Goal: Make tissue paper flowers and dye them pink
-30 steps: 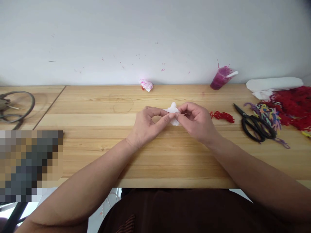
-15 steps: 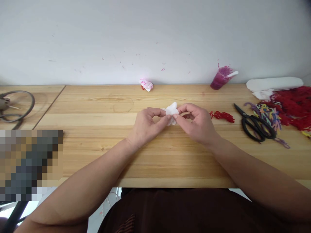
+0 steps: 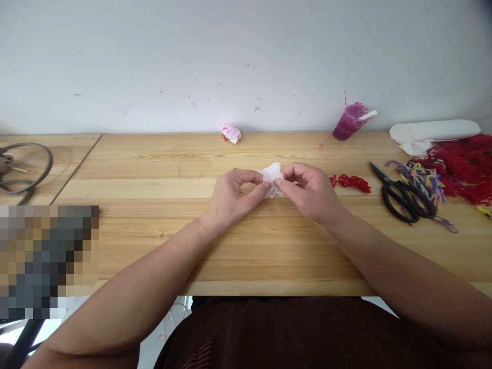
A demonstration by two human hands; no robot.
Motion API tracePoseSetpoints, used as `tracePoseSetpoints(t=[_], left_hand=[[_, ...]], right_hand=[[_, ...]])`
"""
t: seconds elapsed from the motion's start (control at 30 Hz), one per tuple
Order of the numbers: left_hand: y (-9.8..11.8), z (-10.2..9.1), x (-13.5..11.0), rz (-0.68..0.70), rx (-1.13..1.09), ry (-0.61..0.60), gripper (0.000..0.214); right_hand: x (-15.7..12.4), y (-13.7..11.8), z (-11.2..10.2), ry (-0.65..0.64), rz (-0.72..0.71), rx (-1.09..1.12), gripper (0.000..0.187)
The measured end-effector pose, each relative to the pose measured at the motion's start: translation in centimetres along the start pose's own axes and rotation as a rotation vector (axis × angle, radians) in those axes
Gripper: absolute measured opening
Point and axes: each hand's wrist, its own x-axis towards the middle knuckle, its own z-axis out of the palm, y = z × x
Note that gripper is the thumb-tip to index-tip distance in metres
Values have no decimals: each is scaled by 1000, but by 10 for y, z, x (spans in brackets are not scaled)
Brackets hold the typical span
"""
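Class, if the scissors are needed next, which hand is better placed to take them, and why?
Probably the right hand: it is nearer the scissors, which lie on its side. The left hand is farther away. Both pinch the white piece.

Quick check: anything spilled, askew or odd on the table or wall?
Yes: pinkish flecks dot the wall, like splashes, perhaps from the purple-stained cup near it. The tissue held between left hand and right hand shows no visible stain.
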Motion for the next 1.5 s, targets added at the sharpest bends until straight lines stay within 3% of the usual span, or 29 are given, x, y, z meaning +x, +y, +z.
tracePoseSetpoints(t=[0.4, 0.57, 0.73, 1.03, 1.33, 1.5], left_hand=[[-3, 0, -1, 36, 50, -6, 17], [2, -3, 2, -59, -95, -90, 26], [4, -3, 3, -135, -144, -58, 23], [3, -1, 1, -20, -109, -59, 20], [-2, 1, 0, 5, -76, -19, 18], [-1, -1, 0, 10, -102, -34, 18]], right_hand=[[2, 2, 0, 5, 4, 62, 20], [0, 0, 2, -31, 10, 87, 18], [-1, -1, 3, -38, -19, 93, 17], [3, 2, 2, -39, 37, 165, 19], [4, 4, 2, -54, 43, 235, 23], [5, 7, 3, -1, 20, 207, 19]])
